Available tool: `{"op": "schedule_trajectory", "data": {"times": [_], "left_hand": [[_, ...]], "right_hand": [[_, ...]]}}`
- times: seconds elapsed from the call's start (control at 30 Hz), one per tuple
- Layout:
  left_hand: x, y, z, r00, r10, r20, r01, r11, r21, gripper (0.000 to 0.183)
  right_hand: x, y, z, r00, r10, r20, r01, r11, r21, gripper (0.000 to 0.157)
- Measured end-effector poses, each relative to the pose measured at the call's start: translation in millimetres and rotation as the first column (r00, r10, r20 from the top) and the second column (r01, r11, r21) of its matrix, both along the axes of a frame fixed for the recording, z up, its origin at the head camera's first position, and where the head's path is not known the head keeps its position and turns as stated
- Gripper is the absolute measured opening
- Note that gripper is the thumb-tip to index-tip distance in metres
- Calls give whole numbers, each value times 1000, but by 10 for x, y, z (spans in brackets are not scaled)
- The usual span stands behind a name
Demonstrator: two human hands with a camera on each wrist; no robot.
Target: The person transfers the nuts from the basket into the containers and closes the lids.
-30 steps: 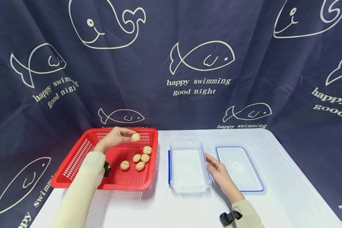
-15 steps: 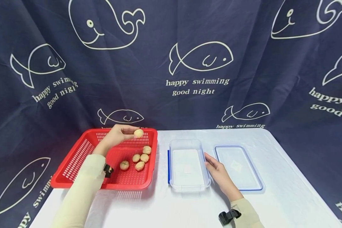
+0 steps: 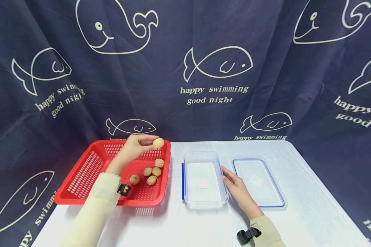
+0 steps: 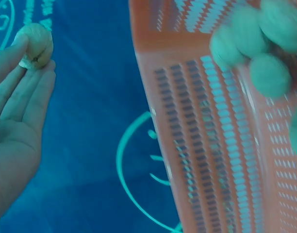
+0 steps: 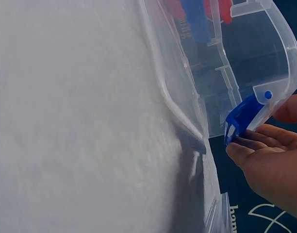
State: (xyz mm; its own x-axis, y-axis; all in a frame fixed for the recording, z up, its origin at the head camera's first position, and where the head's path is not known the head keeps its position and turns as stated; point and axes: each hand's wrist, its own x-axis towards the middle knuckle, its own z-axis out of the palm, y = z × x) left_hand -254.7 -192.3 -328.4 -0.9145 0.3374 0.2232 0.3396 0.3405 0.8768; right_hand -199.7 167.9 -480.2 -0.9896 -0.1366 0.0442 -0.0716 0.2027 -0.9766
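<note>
My left hand (image 3: 135, 147) pinches a walnut (image 3: 158, 142) between thumb and fingertips, above the far right part of the red basket (image 3: 58, 197). In the left wrist view, the same walnut (image 4: 37, 46) sits at the fingertips, apart from the basket's slotted wall (image 4: 197, 141). Several more walnuts (image 3: 151, 180) lie on the basket floor. My right hand (image 3: 239, 190) touches the right side of a clear plastic food container (image 3: 204, 204) with extended fingers. In the right wrist view, those fingers (image 5: 270, 138) are at a blue side latch (image 5: 245, 114), which hangs unfastened.
A clear lid with a blue seal (image 3: 270, 206) lies flat on the white tablecloth (image 3: 315, 206) to the right of the container. Another blue latch (image 3: 183, 181) hangs on the container's left side. A dark blue curtain (image 3: 216, 120) with fish drawings stands behind the table.
My left hand has moved right and slightly up with the walnut, toward the basket's right rim. The right hand and the container have stayed in place.
</note>
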Motion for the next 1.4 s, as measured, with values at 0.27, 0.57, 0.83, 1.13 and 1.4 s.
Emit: {"op": "schedule_trajectory", "data": {"times": [0.27, 0.57, 0.83, 1.13, 1.4], "left_hand": [[19, 266, -28, 999, 33, -23, -31, 998, 56, 39], [405, 735, 258, 995, 73, -61, -63, 987, 151, 37], [459, 1055, 76, 993, 111, -27, -99, 957, 274, 37], [537, 1411, -150, 993, 109, -47, -89, 944, 318, 36], [572, 1621, -432, 990, 142, 14, -138, 935, 327, 34]], "right_hand": [[-5, 20, -29, 1000, -16, 11, 16, 1000, 0, 46], [-17, -20, -23, 1000, -10, 15, 10, 1000, -3, 45], [-24, -34, -22, 1000, -13, 13, 13, 1000, -17, 45], [-16, -20, -46, 1000, -21, 14, 21, 1000, -18, 45], [-4, -6, -50, 999, -30, 29, 31, 999, -18, 45]]}}
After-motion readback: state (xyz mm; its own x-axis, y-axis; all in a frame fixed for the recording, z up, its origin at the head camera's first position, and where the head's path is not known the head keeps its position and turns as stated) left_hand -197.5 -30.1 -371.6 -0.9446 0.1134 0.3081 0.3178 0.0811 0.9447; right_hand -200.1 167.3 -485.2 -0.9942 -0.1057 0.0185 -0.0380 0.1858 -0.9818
